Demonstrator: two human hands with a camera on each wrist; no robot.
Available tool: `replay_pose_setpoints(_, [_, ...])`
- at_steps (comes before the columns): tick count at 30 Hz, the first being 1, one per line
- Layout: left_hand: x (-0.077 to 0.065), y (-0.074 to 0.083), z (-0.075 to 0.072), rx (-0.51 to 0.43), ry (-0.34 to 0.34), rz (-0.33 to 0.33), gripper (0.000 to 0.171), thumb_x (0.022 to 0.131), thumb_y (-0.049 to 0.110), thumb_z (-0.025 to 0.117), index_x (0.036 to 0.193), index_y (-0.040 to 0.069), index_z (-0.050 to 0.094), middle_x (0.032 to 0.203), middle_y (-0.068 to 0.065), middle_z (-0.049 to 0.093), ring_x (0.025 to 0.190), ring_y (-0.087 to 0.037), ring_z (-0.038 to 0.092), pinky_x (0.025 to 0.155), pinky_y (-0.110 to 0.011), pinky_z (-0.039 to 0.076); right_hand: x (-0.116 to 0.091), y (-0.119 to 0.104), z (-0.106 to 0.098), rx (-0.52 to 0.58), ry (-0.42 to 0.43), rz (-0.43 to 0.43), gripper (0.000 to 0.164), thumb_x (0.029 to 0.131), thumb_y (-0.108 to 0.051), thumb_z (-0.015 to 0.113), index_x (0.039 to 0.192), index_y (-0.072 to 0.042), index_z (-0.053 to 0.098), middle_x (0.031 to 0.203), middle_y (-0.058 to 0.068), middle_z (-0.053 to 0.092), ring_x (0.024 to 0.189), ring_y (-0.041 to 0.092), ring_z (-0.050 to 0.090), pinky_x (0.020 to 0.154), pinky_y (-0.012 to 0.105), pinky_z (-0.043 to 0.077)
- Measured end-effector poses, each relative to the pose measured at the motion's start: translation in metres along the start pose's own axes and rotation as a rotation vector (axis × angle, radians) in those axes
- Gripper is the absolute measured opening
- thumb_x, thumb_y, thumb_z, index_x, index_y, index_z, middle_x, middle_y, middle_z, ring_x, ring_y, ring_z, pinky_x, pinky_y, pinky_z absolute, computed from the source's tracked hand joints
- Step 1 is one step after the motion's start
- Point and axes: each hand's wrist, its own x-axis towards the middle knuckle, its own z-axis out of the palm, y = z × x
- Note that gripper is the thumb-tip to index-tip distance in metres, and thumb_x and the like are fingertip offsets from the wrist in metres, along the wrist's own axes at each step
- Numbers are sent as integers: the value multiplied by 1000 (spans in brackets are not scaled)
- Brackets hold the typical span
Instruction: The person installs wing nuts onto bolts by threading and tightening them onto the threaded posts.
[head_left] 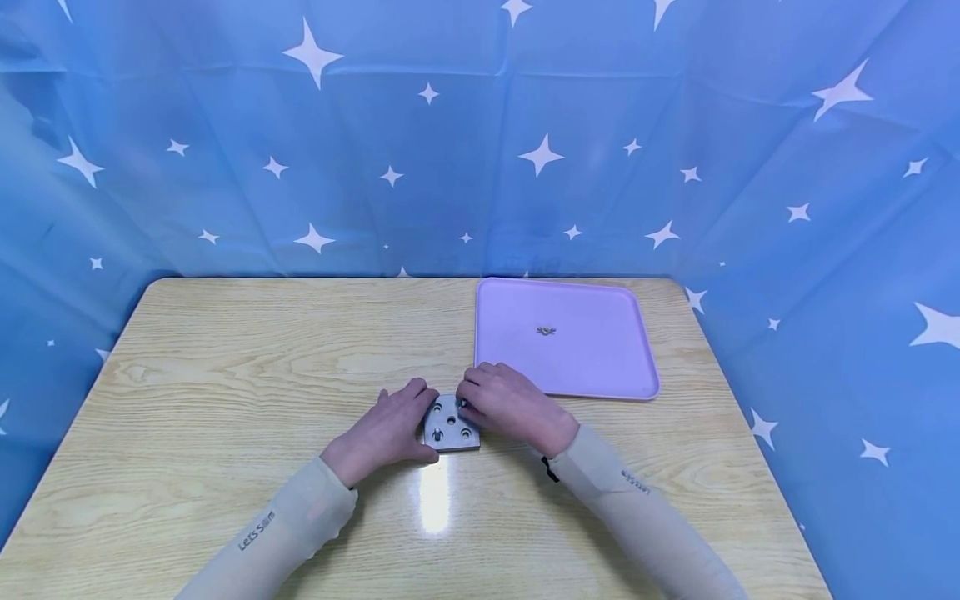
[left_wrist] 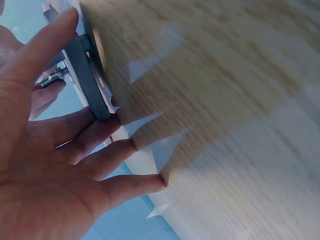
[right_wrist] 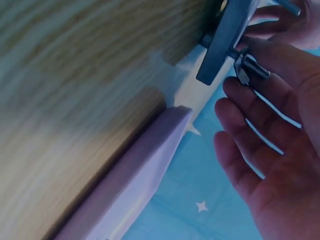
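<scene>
A small grey metal plate (head_left: 452,439) with several holes lies on the table, its far corners rounded. My left hand (head_left: 386,427) grips it from the left, thumb at the near edge and fingers at the far one. A short round foot (left_wrist: 86,43) shows under the plate in the left wrist view. From its upper right stands a threaded bolt (right_wrist: 257,66) carrying a wing nut (right_wrist: 242,65), which my right hand (head_left: 508,406) pinches between thumb and index finger. The right hand's other fingers are loosely bent. Another bolt (head_left: 438,433) rises from the plate's near-left hole.
Behind the right hand, a purple tray (head_left: 600,367) lies on the wood-grain table (head_left: 247,375). On it sits a small brass-coloured wing-shaped piece (head_left: 546,331). A blue curtain with white stars (head_left: 450,192) hangs around the table's back and sides.
</scene>
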Motion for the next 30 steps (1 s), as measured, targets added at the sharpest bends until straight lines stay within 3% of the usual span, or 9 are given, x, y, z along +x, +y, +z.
replay_pose_setpoints(11, [0,0,0,6,0,2,82,70,34,97,133,-2,60,114,-9,56,97,-22,55,92,-67,48,3,-11,12,21,83,107,12,97,-18,70,88,-11,67,80,-2,62,71,15,57,66,29,51])
replay_pose_setpoints(15, [0,0,0,1,3,4,81,69,34,97,132,-2,60,113,-8,56,95,-21,54,91,-67,49,3,-15,13,68,71,168,14,98,-16,69,86,-10,65,76,-2,59,66,14,53,61,28,48])
replay_pose_setpoints(18, [0,0,0,4,8,10,80,69,34,97,131,-2,60,112,-8,56,94,-21,55,90,-66,49,2,-15,9,92,36,188,16,99,-23,68,95,-8,68,83,0,63,71,15,57,67,31,51])
replay_pose_setpoints(21, [0,0,0,6,13,17,80,69,34,96,131,-2,61,112,-8,55,95,-21,56,89,-66,49,-1,-11,2,105,-10,155,26,99,-29,69,115,-9,70,104,2,70,91,19,64,81,36,54])
replay_pose_setpoints(24, [0,0,0,5,11,19,80,69,34,96,131,-2,60,112,-8,56,96,-22,57,90,-67,49,-5,-4,-6,105,-49,67,32,99,-23,71,130,-15,68,127,0,69,114,22,62,93,43,53])
replay_pose_setpoints(30, [0,0,-1,4,2,13,80,70,34,96,132,-2,60,114,-9,55,98,-23,57,90,-68,48,-10,4,-14,90,-105,-67,37,95,-8,75,129,-23,71,132,-10,68,125,17,57,93,41,51])
